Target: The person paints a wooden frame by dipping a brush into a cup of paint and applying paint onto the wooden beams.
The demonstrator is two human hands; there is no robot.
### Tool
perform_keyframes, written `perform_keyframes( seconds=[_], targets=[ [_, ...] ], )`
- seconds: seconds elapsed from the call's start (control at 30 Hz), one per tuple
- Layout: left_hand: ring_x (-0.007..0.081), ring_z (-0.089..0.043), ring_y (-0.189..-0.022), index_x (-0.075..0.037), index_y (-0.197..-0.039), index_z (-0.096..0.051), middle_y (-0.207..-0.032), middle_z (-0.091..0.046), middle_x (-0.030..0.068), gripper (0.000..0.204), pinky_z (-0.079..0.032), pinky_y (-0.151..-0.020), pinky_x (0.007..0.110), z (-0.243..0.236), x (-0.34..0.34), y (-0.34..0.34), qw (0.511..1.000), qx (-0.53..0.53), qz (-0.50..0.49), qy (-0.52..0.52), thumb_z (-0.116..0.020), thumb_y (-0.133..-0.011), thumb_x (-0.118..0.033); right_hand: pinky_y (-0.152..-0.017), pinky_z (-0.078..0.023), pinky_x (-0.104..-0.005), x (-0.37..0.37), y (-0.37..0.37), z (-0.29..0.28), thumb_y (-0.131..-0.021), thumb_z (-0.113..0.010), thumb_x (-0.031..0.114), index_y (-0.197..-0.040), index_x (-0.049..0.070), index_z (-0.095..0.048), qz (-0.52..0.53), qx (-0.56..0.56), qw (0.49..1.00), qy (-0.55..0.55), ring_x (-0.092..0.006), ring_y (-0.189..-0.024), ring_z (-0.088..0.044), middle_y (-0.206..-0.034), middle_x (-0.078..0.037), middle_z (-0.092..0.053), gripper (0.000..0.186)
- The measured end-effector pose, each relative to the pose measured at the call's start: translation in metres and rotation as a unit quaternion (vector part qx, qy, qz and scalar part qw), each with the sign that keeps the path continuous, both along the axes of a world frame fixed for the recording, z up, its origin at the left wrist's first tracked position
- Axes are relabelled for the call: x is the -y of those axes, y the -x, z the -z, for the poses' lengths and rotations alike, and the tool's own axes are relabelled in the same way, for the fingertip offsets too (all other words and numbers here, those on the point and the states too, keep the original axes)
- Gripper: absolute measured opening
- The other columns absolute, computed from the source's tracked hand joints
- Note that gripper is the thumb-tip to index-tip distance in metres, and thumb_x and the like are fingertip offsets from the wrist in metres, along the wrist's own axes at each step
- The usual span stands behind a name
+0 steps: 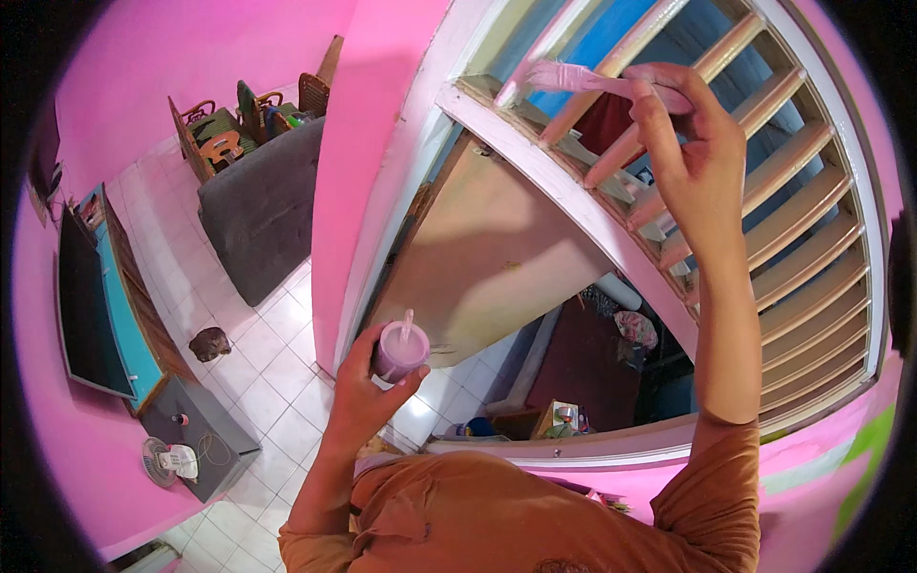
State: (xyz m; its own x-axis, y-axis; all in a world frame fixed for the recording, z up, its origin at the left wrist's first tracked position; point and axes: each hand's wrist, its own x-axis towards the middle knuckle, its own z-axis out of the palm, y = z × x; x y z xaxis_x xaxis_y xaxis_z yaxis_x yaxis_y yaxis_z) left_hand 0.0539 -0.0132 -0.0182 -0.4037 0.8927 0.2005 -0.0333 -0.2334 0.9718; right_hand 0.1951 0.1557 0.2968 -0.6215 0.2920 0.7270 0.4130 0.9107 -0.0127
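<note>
My right hand [695, 143] is raised to the upper right, fingers closed on the handle of a paintbrush [583, 79] coated in pink paint. The bristle end lies at a pink slat [535, 59] of a barred opening; whether it touches cannot be made out. Farther right, the slats [807, 205] are beige and glossy. Lower down, my left hand [368, 392] is wrapped round a small cup [404, 355] of pale pink paint. A pink-smeared stick [408, 325] stands up out of that paint.
Below the slats runs a white-pink frame beam [564, 196] above a beige door panel [478, 258]. Beside it rises a pink wall edge [358, 143]. At left are a grey sofa [263, 205], wooden chairs [215, 138], a television [86, 296] and a cat-like dark shape [210, 344] on white tiles.
</note>
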Motion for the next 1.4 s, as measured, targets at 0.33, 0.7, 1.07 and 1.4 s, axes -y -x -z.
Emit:
perform_keyframes(
  seconds=[0.33,0.7,1.07,1.4],
  targets=[
    [0.0193,-0.062,-0.112,0.001,-0.137,-0.05,-0.123,-0.062,0.0123,0.068,-0.051,-0.096,0.033,-0.004,-0.014,-0.016,0.998,0.017,0.029,-0.049,-0.085,-0.08,-0.01,-0.075,-0.053,-0.0313,0.008,-0.032,0.034,-0.1,-0.065,0.017,-0.116,-0.001,-0.068,-0.022,-0.078,0.994,0.078,-0.0189,-0.083,-0.071,-0.095,-0.014,-0.073,0.024],
    [0.0221,-0.06,-0.121,0.002,-0.141,-0.045,-0.129,-0.059,0.0136,0.071,-0.048,-0.105,0.035,0.0,0.004,-0.021,0.999,0.023,0.028,-0.002,-0.082,-0.08,-0.003,-0.075,-0.054,-0.0412,-0.021,0.012,0.016,-0.099,-0.06,0.012,-0.112,-0.001,-0.063,-0.05,0.127,0.989,-0.048,-0.0327,-0.084,-0.069,-0.099,-0.018,-0.068,0.018],
    [0.021,-0.061,-0.119,0.002,-0.14,-0.048,-0.127,-0.061,0.0131,0.071,-0.05,-0.103,0.036,0.003,0.01,-0.017,0.999,0.036,-0.001,0.035,-0.082,-0.079,-0.003,-0.075,-0.052,-0.0478,-0.017,0.011,-0.01,-0.098,-0.057,0.012,-0.107,-0.001,-0.06,-0.042,0.2,0.977,-0.057,-0.0399,-0.084,-0.066,-0.095,-0.022,-0.067,0.016],
    [0.0219,-0.061,-0.119,0.002,-0.14,-0.047,-0.127,-0.061,0.0134,0.07,-0.05,-0.102,0.036,0.004,0.01,-0.018,0.998,0.036,-0.001,0.043,-0.083,-0.08,-0.008,-0.078,-0.05,-0.0518,-0.02,0.009,-0.017,-0.095,-0.058,0.014,-0.097,0.0,-0.06,0.007,0.273,0.96,-0.059,-0.0443,-0.088,-0.063,-0.09,-0.023,-0.063,0.014]
  ],
)
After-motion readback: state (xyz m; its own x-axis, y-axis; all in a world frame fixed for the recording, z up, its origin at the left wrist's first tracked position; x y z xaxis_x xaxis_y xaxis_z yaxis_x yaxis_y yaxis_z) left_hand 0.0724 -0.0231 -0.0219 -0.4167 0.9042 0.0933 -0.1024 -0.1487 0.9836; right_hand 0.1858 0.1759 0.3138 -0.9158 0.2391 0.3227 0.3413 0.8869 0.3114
